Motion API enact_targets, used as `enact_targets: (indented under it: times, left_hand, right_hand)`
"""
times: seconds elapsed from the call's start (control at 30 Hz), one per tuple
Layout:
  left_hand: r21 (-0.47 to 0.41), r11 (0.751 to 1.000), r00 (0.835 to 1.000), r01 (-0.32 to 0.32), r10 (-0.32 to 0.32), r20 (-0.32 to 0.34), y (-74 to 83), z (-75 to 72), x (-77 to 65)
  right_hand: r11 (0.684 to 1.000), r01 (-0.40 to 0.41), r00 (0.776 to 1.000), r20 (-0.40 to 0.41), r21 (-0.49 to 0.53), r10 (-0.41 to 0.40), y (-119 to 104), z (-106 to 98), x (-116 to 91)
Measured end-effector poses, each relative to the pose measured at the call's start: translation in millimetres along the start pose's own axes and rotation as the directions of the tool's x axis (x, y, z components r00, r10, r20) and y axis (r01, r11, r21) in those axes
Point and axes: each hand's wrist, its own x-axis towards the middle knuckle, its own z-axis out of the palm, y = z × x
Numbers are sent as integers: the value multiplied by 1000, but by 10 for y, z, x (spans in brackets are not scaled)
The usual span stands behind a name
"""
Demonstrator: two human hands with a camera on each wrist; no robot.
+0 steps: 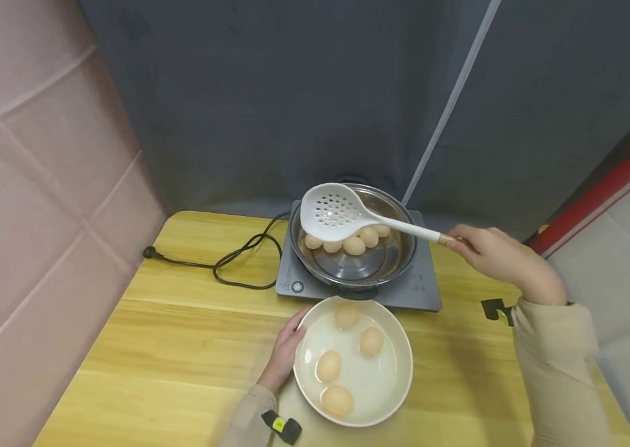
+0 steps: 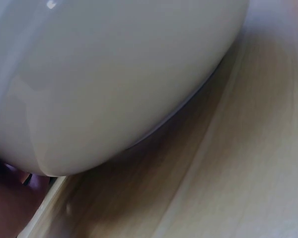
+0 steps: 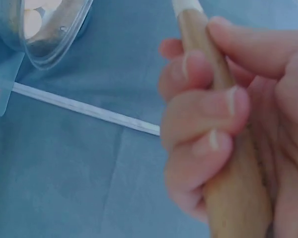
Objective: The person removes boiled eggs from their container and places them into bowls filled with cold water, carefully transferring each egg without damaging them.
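My right hand (image 1: 488,251) grips the wooden handle (image 3: 233,163) of a white skimmer (image 1: 334,212), fingers curled round it in the right wrist view. The skimmer's perforated head is held over a steel pan (image 1: 388,267), with no egg on it. Several brown eggs (image 1: 355,245) lie in the pan, partly hidden behind the skimmer. In front stands a cream bowl (image 1: 406,372) of water with several eggs (image 1: 337,400) in it. My left hand (image 1: 283,352) holds this bowl at its left side; the bowl's outer wall (image 2: 114,84) fills much of the left wrist view.
The pan stands on a grey induction cooker (image 1: 412,292) at the back of the wooden table (image 1: 181,347). A black power cord (image 1: 237,284) with its plug lies to the left. A dark curtain (image 1: 270,105) hangs behind, and a pink covered wall (image 1: 41,217) borders the left.
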Motion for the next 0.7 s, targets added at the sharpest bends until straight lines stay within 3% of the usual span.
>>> enact_targets:
  times: [0.27, 0.7]
  left_hand:
    - [7, 1000, 1000, -21, 21, 12, 9, -5, -12]
    - [9, 1000, 1000, -19, 19, 17, 24, 0, -7]
  right_hand:
    - [997, -47, 997, 61, -59, 50, -20, -20, 391]
    - [951, -11, 999, -35, -309, 0, -34, 74, 736]
